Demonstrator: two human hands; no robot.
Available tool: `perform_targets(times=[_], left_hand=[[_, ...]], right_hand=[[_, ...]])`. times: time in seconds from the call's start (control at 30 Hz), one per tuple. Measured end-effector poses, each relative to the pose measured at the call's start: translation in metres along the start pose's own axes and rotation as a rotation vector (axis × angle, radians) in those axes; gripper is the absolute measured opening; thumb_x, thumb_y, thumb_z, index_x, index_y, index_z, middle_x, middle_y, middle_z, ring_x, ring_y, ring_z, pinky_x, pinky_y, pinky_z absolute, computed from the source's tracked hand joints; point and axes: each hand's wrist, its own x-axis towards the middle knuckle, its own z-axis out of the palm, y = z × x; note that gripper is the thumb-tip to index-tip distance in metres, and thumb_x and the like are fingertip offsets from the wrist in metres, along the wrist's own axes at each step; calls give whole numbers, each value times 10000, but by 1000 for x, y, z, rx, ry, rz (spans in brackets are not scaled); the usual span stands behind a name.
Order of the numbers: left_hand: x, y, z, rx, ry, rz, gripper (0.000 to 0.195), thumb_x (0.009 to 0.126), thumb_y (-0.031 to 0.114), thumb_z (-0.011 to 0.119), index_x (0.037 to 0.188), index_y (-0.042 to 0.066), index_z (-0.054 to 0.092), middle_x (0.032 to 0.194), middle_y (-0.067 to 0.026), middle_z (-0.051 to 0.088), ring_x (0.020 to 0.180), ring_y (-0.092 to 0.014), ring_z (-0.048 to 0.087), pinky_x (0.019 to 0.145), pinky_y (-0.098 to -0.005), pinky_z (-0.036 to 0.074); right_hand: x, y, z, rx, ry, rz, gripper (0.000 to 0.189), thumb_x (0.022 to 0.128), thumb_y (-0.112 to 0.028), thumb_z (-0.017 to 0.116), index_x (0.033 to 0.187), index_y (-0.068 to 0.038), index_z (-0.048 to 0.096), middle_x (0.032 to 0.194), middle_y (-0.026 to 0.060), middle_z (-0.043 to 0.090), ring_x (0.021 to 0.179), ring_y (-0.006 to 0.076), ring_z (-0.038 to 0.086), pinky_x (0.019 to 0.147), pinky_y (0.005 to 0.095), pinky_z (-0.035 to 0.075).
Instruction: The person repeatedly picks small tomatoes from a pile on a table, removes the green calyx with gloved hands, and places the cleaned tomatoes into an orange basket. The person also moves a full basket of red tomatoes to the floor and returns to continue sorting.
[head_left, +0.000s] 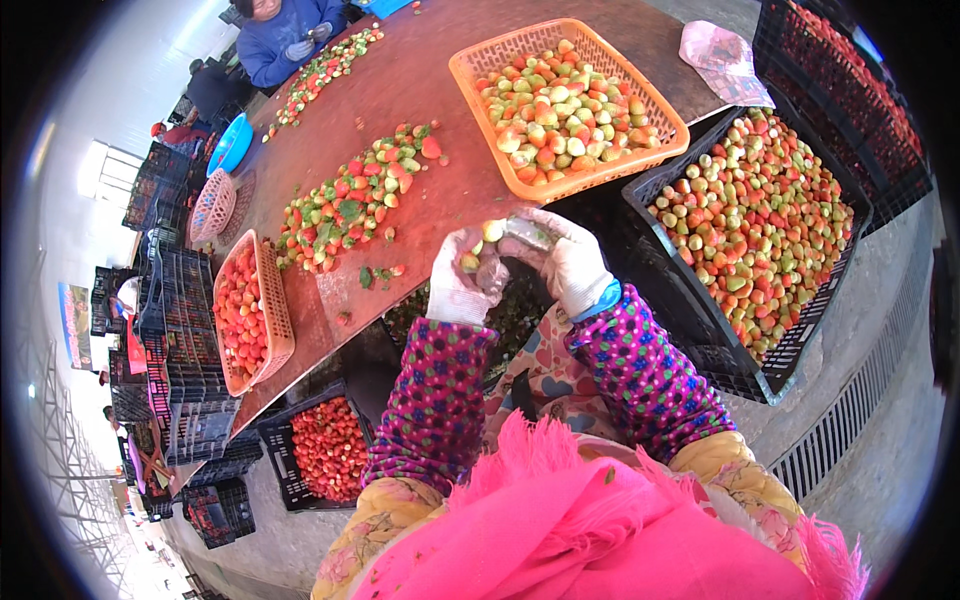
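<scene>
My left hand (466, 274), in a white glove, holds pale strawberries (480, 247) between its thumb and fingers. Close against it, my right hand (559, 255), gloved too, grips a small tool (529, 233) whose kind I cannot make out; its tip is at the upper strawberry. Both hands are over the near edge of the red table (420, 75). Beyond them stands an orange plastic basket (604, 174) of pale, hulled strawberries. A heap of strawberries with green leaves (352, 202) lies on the table to the left. Below my hands is a dark crate holding green scraps (517, 330).
A black crate (697, 300) full of strawberries stands at right, beside stacked crates (832, 97). At left are a pink basket (281, 322) of red strawberries, an empty pink basket (213, 206) and a blue basin (231, 144). Another crate (281, 457) is below. A co-worker (281, 37) works across the table.
</scene>
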Motion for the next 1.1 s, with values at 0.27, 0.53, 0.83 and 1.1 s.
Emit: perform_targets(times=[0.27, 0.53, 0.83, 1.1], left_hand=[[60, 79, 111, 960, -1, 827, 489, 849, 343, 536, 1232, 49, 462, 1166, -192, 535, 906, -321, 607, 750, -366, 503], [106, 52, 90, 2431, -209, 812, 709, 803, 416, 534, 1367, 83, 264, 1385, -266, 265, 1218, -392, 380, 1000, -445, 327], [179, 55, 111, 2372, -194, 907, 590, 880, 338, 438, 1387, 107, 244, 1389, -274, 254, 1161, -412, 438, 946, -426, 388], [177, 117, 58, 1990, 69, 1520, 440, 816, 400, 491, 1187, 165, 528, 1195, -165, 522, 872, -363, 580, 834, -437, 453]], right_hand=[[-20, -11, 5, -1042, -39, 44, 279, 839, -88, 576, 1114, -44, 597, 1033, 117, 643, 979, 166, 602, 883, 263, 432], [42, -129, -8, -1790, -228, -545, 314, 783, -56, 542, 1093, -75, 588, 1069, 138, 602, 972, 303, 577, 847, 322, 464], [166, -121, -35, -2387, -354, -377, 542, 775, -22, 449, 1306, -107, 382, 1366, 116, 366, 1258, 293, 342, 1034, 423, 261], [153, -147, -31, -2094, -253, -535, 407, 844, -177, 552, 1236, -90, 488, 1264, 149, 482, 1226, 310, 394, 1028, 380, 302]])
